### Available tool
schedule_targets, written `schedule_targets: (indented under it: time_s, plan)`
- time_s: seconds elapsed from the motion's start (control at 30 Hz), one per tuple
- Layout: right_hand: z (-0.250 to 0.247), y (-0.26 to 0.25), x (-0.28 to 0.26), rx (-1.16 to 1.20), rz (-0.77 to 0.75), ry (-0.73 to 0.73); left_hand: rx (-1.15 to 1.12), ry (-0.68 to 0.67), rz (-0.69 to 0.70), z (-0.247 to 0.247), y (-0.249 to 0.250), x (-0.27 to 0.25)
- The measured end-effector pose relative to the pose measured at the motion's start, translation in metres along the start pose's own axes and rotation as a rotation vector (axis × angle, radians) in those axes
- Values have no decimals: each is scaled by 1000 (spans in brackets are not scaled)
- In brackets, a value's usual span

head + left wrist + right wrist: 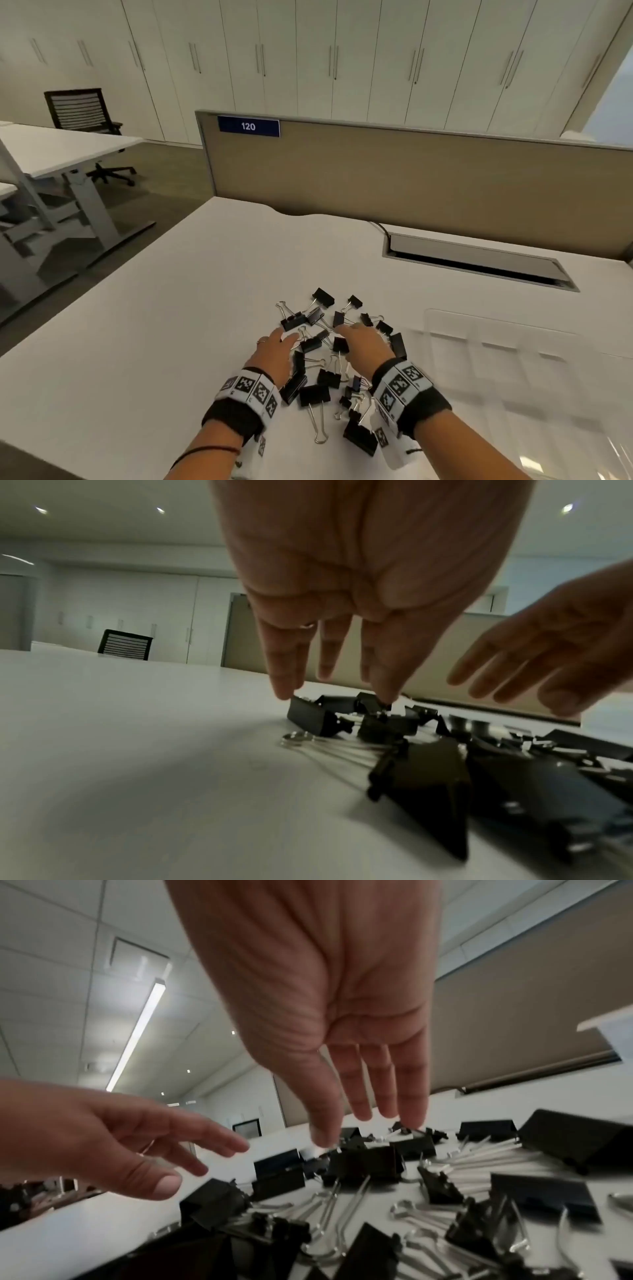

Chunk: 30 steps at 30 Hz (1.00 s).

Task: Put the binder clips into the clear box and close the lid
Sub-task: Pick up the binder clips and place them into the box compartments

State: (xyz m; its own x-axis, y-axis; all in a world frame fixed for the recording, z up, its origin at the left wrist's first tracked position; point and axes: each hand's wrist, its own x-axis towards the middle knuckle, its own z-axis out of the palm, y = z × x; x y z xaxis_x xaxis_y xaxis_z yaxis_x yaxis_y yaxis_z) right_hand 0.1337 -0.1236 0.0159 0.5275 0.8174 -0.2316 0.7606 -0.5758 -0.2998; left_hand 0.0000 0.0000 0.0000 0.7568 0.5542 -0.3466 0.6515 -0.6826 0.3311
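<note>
Progress: by my reckoning I am at the very start. None of the binder clips (pixel 322 356) shows inside anything; as far as I can see they all lie loose on the white desk (pixel 164 325).

Clips: a scatter of black clips with silver wire handles, spread between my two wrists and out toward 12 o'clock from them. Sizes are mixed, and some handles overlap.

Clear box: the faint transparent shape at about 3 o'clock of the pile looks to me like the clear box (pixel 507 346), lying on the desk well apart from most clips. It is blurred, so I cannot tell whether its lid is up or down, nor whether anything is in it.

Left hand: my left hand (pixel 274 353) is released, fingers straight and pointing down; the left wrist view shows fingertips (pixel 282 693) touching a clip at the pile's 9 o'clock edge, grasping nothing.

Right hand: my right hand (pixel 366 342) is also slack and flat over the middle of the pile, fingers extended, holding nothing.

Left to do: gather the clips, probably by scooping with both hands, carry them to the box, then shut the lid. All of that looks undone.

Writing: a dark blue plate (pixel 248 126) on the partition (pixel 411 178) at 12 o'clock reads "120". My wristbands (pixel 250 390) carry black-and-white square code patterns, no readable words. No brand visible on clips or box.
</note>
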Motion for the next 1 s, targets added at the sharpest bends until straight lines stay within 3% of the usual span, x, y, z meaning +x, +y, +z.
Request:
schedule_targets:
  time_s: [0.23, 0.4, 0.6, 0.7, 0.87, 1.0]
  plan:
    - [7, -2, 18, -104, 26, -113, 155, -42, -32, 8, -7, 23]
    - [13, 0, 23, -165, 26, -89, 165, 26, -43, 5, -7, 26]
    - [11, 3, 28, -103, 26, -31, -92, 103, -116, -4, -11, 19]
    - [9, 5, 28, -45, 33, 4, -205, 145, -72, -4, -12, 9]
    - [2, 7, 21, 81, 68, 66, -268, 188, 35, 8, -6, -12]
    - [-4, 3, 7, 218, 73, 118, -228, 171, 43, 21, -4, -25]
